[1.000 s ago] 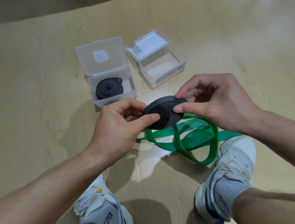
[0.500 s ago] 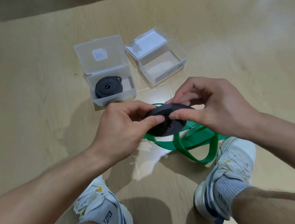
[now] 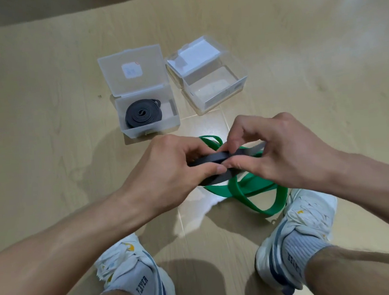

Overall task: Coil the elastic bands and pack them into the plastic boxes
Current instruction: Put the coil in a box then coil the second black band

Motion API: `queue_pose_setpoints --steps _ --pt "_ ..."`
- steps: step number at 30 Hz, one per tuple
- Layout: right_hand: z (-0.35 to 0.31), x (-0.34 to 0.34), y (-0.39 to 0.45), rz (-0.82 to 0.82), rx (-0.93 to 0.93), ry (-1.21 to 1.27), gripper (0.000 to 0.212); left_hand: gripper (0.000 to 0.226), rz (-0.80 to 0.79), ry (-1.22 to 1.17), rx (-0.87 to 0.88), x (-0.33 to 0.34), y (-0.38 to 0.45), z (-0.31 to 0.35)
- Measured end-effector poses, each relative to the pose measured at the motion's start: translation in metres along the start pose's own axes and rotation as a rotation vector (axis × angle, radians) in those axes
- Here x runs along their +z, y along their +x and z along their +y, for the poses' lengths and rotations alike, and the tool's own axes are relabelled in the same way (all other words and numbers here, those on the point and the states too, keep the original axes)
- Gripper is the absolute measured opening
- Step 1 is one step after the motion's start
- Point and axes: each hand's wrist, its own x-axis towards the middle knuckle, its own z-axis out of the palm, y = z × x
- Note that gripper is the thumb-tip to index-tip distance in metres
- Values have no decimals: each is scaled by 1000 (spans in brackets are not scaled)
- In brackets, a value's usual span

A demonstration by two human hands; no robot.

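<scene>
Both hands, left hand and right hand, are closed on the black coil, now tipped edge-on at frame centre; boxing likely follows.

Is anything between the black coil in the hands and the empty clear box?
Nothing visible blocks it. The coiled black elastic band is held by both hands above the loose green band; the empty clear plastic box sits open, lid back, bare floor between.
</scene>
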Motion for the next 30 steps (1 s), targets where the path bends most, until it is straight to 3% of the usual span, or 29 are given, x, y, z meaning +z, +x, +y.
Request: queue_pose_setpoints --steps 5,10,16,21,25,28,30 --pt "5 -10 5 89 153 309 25 12 100 -363 -86 -1 0 -5" --pt "7 -12 5 125 167 357 23 20 137 -503 -122 3 -4 -10" --pt "1 -8 3 43 -33 0 28 25 52 103 111 0 0 0" --pt "3 -5 2 33 54 166 22 11 36 -122 80 4 1 -5" --pt "17 -11 6 98 214 348 24 12 155 -342 -71 2 0 -12" --pt "17 -8 2 125 246 343 22 15 86 -259 -68 1 0 -17" --pt "15 -4 -4 77 205 226 24 21 -3 -82 -10 1 -1 -14"
